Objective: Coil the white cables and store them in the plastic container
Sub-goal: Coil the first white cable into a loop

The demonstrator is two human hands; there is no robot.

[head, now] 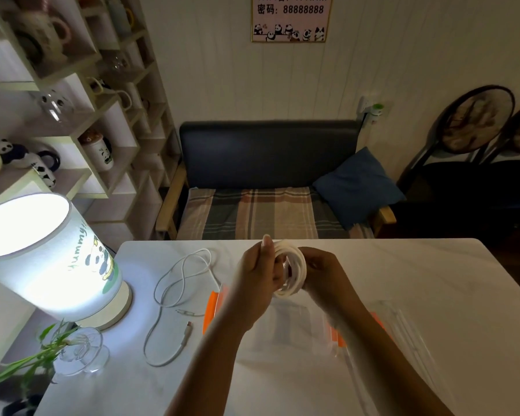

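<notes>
A coiled white cable (pixel 294 267) is held up above the table between both hands. My left hand (pixel 257 273) grips its left side, with the cable end sticking up past the fingers. My right hand (pixel 323 273) holds the right side of the coil. Under my forearms stands the clear plastic container (pixel 285 328) with orange latches (pixel 211 310). Its clear lid (pixel 403 334) lies to the right. A second white cable (pixel 174 292) lies loose and uncoiled on the white table (pixel 418 271), left of the container, its plugs near the container's left latch.
A lit lamp (pixel 47 256) with a panda print stands at the table's left edge. A glass vase (pixel 81 351) with green stems sits in front of it. Behind the table are a dark sofa (pixel 267 181), a blue cushion (pixel 357 187) and shelves of mugs (pixel 72 115).
</notes>
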